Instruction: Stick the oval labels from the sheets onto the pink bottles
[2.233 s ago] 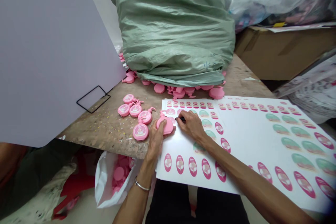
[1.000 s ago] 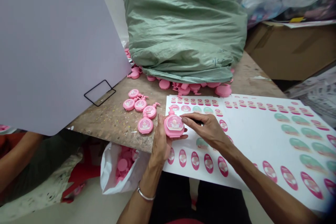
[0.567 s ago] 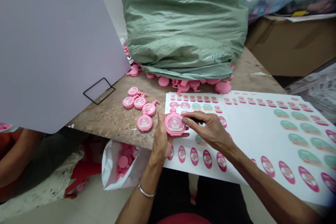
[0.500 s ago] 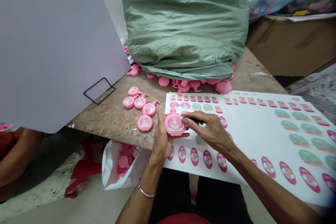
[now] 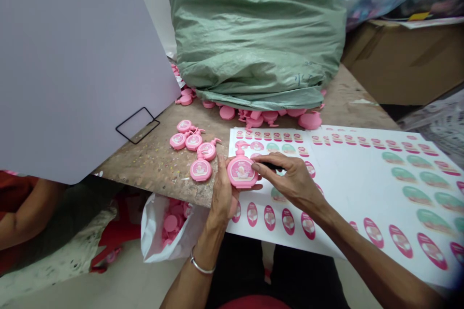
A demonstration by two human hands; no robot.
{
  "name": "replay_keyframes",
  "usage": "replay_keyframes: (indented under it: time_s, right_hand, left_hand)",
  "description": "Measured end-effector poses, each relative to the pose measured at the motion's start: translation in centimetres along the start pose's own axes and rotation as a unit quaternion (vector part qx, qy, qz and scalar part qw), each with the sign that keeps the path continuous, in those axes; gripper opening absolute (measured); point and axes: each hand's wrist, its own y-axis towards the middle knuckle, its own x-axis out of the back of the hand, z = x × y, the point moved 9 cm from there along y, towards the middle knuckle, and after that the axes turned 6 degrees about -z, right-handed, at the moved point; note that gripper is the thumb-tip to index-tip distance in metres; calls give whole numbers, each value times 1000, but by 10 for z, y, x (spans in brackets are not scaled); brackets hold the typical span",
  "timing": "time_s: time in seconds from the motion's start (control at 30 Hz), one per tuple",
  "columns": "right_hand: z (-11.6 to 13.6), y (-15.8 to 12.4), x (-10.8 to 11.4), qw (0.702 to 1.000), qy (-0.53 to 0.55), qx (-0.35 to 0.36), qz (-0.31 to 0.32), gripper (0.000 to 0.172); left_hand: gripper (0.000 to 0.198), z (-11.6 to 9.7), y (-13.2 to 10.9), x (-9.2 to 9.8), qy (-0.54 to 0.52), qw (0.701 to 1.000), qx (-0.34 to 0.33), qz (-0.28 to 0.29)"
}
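Observation:
My left hand is closed around a small pink toy pump bottle, which stands upright with a label on its front. My right hand pinches a slim black tool, most of it hidden by the fingers. Its thumb and fingertip touch the right edge of the bottle's label. Under both hands lies a white sticker sheet printed with pink ovals and green shapes. To the left, several labelled pink bottles rest on the wooden table.
A big green sack stands at the back, with unlabelled pink bottles along its base. Below the table edge hangs a white bag of pink pieces. A grey panel blocks the left; another person's arm shows beneath it.
Both hands keep nearly the same pose on the bottle. The view has shifted very slightly, and the other person's arm at the left has moved a little.

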Motion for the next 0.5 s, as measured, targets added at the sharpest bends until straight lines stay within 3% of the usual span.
replay_keyframes:
  time_s: [0.2,0.3,0.4,0.5]
  right_hand:
    - [3,0,1,1000,-10,15,-1,19]
    - [9,-2,2,998,-48,44,-7,18]
    - [17,-5,3,977,-188,95,-43,26]
    - [22,-7,6,934,-329,95,-102,49]
  left_hand:
    - [52,-2,-1,-3,6,1000,-8,7]
    - [48,-6,-4,-7,41,998,-45,25]
    - [33,-18,-7,-7,141,980,-142,19]
    - [28,-29,-10,-4,236,948,-213,-21]
